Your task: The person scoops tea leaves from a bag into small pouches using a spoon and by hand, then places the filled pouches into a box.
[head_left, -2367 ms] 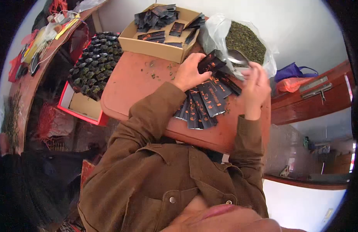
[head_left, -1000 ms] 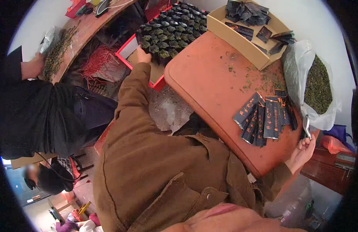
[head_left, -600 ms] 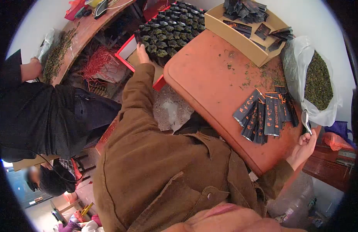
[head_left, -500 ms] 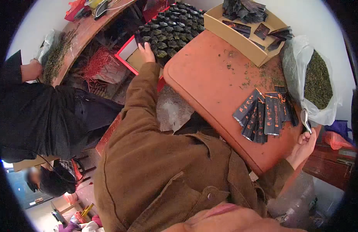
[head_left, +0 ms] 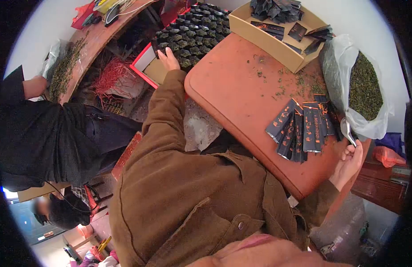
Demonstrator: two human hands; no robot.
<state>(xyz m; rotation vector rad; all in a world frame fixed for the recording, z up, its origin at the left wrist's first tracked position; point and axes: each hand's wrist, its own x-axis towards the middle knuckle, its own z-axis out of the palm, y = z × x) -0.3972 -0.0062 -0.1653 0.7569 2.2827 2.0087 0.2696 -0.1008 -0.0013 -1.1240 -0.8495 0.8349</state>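
Observation:
My left hand (head_left: 170, 59) is at the near edge of the filled black pouches (head_left: 192, 38), which stand in rows in a red box (head_left: 138, 66). Its fingers are apart, close to a dark pouch at the row's end; whether they touch it I cannot tell. At the table's right edge, my right hand (head_left: 349, 160) grips the handle of a metal spoon (head_left: 347, 132). The spoon's bowl is beside a clear plastic bag (head_left: 344, 58) of dried green leaves (head_left: 366, 89). Flat black packets (head_left: 304, 129) with orange print lie fanned on the reddish table (head_left: 232, 98).
A cardboard box (head_left: 263, 38) with more black packets stands at the table's back. Leaf crumbs are scattered before it. To the left, a person in black (head_left: 50, 142) is at a curved wooden table (head_left: 88, 49). Red strings (head_left: 117, 80) lie beneath.
My left hand has left the fanned packets and reached over to the red box, its fingers now spread. My right hand has drawn back from the bag, still with the spoon. The view has swung left.

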